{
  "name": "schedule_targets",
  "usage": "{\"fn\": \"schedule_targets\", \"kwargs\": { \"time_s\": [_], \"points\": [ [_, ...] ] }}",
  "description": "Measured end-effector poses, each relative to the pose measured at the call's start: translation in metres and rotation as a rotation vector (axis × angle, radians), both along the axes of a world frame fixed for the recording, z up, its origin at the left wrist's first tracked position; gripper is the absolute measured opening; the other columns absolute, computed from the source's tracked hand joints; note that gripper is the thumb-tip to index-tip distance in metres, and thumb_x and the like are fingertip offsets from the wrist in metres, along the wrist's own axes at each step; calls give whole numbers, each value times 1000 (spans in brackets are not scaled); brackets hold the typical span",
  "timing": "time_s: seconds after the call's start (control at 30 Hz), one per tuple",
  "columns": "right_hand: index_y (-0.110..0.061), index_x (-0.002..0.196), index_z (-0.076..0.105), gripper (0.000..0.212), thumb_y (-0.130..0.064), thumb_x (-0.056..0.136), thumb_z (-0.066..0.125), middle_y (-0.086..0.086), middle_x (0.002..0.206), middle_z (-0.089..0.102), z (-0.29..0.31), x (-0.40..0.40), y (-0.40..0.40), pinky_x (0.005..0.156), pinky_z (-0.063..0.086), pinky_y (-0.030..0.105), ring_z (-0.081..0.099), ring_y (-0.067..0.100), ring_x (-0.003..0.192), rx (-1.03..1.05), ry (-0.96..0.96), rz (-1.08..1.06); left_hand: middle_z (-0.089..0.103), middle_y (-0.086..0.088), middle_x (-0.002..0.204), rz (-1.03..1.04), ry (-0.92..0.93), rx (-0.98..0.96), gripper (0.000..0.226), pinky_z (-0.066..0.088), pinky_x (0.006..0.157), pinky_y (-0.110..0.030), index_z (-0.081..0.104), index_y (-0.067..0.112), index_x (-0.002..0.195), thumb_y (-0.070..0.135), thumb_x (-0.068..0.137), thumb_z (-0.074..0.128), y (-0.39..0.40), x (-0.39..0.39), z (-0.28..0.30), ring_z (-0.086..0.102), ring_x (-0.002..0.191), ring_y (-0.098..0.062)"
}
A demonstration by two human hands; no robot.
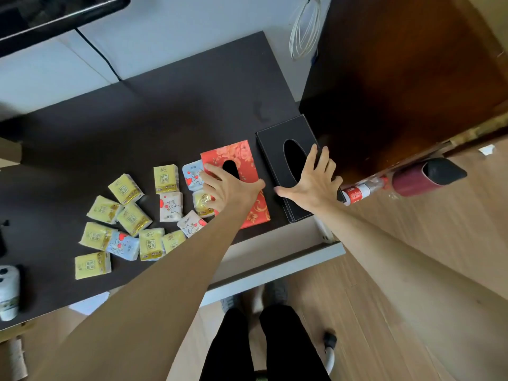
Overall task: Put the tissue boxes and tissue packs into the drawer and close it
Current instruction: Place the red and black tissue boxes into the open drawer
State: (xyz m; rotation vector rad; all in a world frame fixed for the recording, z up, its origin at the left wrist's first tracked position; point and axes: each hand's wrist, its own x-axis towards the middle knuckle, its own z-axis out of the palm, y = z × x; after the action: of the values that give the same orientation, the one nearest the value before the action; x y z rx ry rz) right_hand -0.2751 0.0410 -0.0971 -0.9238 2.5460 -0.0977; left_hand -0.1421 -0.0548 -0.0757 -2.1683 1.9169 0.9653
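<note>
A red flowered tissue box [236, 152] and a black tissue box [277, 144] lie side by side on the dark table [165, 119], near its front right corner. My left hand [233, 188] spans the red box, fingers at its left edge and thumb at its right edge. Over the black box my right hand [313, 182] is spread, thumb at the left edge and fingers reaching the right edge. Several yellow and white tissue packs [132, 218] are scattered to the left. The white drawer [288, 268] stands pulled out below the table's front edge.
A dark wooden panel [398, 92] rises right of the black box. A red-labelled bottle [360, 192] and a dark red object [423, 177] lie beyond the corner. A paper roll [8, 292] stands at the far left. A monitor [55, 12] and a white cable coil [305, 28] are at the back.
</note>
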Motion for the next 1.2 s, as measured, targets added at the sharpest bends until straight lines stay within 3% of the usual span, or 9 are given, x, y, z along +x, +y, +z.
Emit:
{"fn": "schedule_targets", "kwargs": {
  "time_s": [0.27,0.5,0.6,0.83,1.0,1.2],
  "points": [
    [-18,159,15,136,-68,56,88,23,162,22,2,10,13,108,33,68,27,45,145,-134,8,-81,3,-18,159,-130,144,-124,136,22,108,-61,-16,28,153,60,58,77,20,21,15,13,143,-40],
    [-24,155,24,130,-65,50,89,19,160,26,-5,29,68,111,30,68,28,43,144,-328,2,-198,4,-13,158,-39,204,-185,134,24,110,-63,-15,37,151,64,56,76,63,68,15,13,144,-39],
    [-27,153,26,125,-67,51,86,16,160,28,-8,39,81,110,31,67,31,41,143,-363,16,-226,4,-8,157,-3,176,-187,132,25,109,-62,-11,36,152,64,56,76,82,90,8,15,142,-40],
    [-28,156,23,125,-67,55,85,16,160,29,-12,67,107,111,34,66,30,41,145,-377,12,-217,9,-17,159,16,151,-246,134,27,108,-62,-9,32,154,68,56,76,125,128,-1,19,142,-41],
    [-27,158,23,126,-73,52,72,17,160,27,-25,80,117,112,32,61,29,39,144,-453,9,-212,13,-19,157,65,201,-343,134,25,112,-58,-6,32,156,62,56,79,130,141,-21,20,141,-42],
    [-30,153,30,120,-72,52,77,15,159,25,-49,95,116,111,31,57,26,33,142,-528,50,-178,15,-25,156,22,125,-450,129,30,108,-59,1,25,157,60,58,76,136,133,-38,23,139,-44]
  ]
}}
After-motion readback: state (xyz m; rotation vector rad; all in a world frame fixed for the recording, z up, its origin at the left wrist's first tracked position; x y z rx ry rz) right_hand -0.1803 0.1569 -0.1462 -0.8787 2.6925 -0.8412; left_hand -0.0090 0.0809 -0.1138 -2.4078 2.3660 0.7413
